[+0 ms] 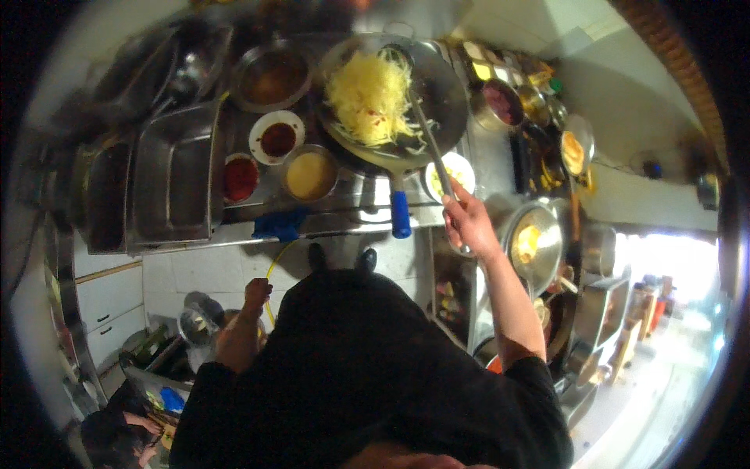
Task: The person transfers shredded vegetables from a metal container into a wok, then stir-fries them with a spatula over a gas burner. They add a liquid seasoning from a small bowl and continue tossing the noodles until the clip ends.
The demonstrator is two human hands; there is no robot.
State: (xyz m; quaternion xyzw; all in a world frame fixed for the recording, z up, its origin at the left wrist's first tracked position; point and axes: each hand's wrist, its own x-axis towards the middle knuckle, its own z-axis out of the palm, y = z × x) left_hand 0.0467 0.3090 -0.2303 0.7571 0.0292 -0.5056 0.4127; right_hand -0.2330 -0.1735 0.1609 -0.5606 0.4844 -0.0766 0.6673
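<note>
My right hand point(467, 221) grips the long handle of a metal wok ladle point(432, 138). Its round head lies among pale yellow shreds point(366, 97), which look like shredded potato with a few red bits. They are heaped in the left half of a dark wok point(448, 111). The wok's blue-covered handle point(400, 214) points towards me, and neither hand is on it. My left hand point(258, 291) hangs low at my left side, fingers curled, with nothing seen in it. Beside it runs a yellow hose point(270, 269). Close to my right hand is a white bowl point(432, 186) of chopped pale-green pieces.
Left of the wok stand a pan of brown liquid point(274, 82), a white bowl of dark sauce point(278, 139), a red-filled bowl point(240, 177) and a tan-filled bowl point(309, 173). Deep steel bins point(176, 176) lie further left. A steel basin point(551, 240) stands right. Another person point(126, 431) works lower left.
</note>
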